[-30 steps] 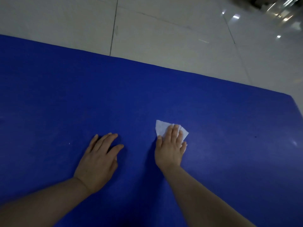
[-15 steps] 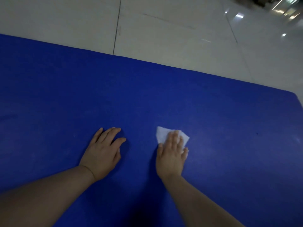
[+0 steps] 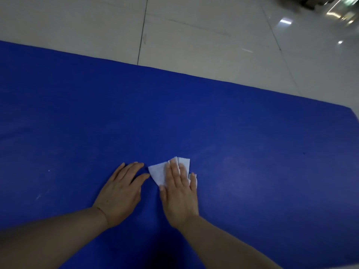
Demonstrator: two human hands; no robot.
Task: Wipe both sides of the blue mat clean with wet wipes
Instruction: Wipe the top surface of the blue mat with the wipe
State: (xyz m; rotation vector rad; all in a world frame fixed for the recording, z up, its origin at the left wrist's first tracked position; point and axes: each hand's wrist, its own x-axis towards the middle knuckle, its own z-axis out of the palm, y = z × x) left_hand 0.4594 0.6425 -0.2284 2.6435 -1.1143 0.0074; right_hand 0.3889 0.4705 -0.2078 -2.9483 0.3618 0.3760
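Note:
The blue mat lies flat on the floor and fills most of the view. My right hand lies palm down on a folded white wet wipe, pressing it onto the mat near the middle. The wipe sticks out past the fingers to the left and above. My left hand rests flat on the mat just left of the wipe, fingers spread, holding nothing; its thumb almost touches the wipe's left corner.
Pale glossy floor tiles run beyond the mat's far edge. The mat's rounded far right corner shows at the right border. Blurred shiny objects sit at the top right. Small pale specks dot the mat at the left.
My right hand has slid the wipe leftward across the mat, closing the gap to my left hand. The left hand stays planted.

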